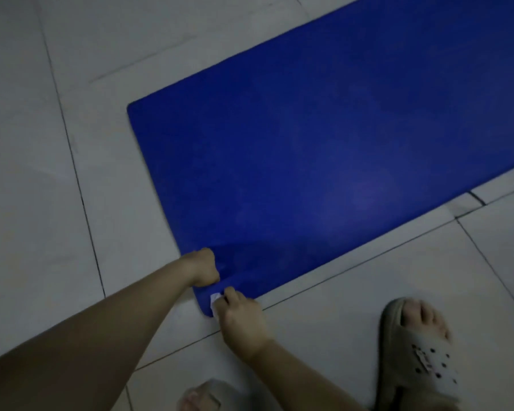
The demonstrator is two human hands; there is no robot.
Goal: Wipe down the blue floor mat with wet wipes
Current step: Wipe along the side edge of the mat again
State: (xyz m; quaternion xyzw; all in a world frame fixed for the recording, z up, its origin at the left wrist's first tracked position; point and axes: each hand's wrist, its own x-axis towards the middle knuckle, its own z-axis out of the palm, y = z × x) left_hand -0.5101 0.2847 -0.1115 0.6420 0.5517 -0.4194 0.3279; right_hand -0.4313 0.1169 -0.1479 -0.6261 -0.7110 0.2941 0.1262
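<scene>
At the bottom edge of the view, nearest the camera, two pale slippers are seen: the left slipper (211,394) is cut off by the frame, and the right slipper (422,360) is shown with dark dots across its strap. A pale patch on that strap is too blurred to be read.

Just beyond the feet, the near corner of the blue floor mat (324,143) is reached by both bare forearms. The right hand (241,318) is closed, with fingers and thumb curled. A small white wet wipe (214,302) is pinched at its fingertips and pressed against the mat's near corner. The left hand (204,268) is placed just beside it, on the mat's short edge. Its fingers are curled tightly into a fist around that edge, and the mat surface next to it is creased and slightly raised. The two hands are set close together but are not touching.

From this corner the mat is laid flat and extends diagonally up and to the right, out of the frame. Its surface is a uniform deep blue with rounded corners, and faint lighter sheen is visible near its middle.

Beneath and around the mat, a pale tiled floor (42,173) is seen, divided by dark grout lines (73,161).
</scene>
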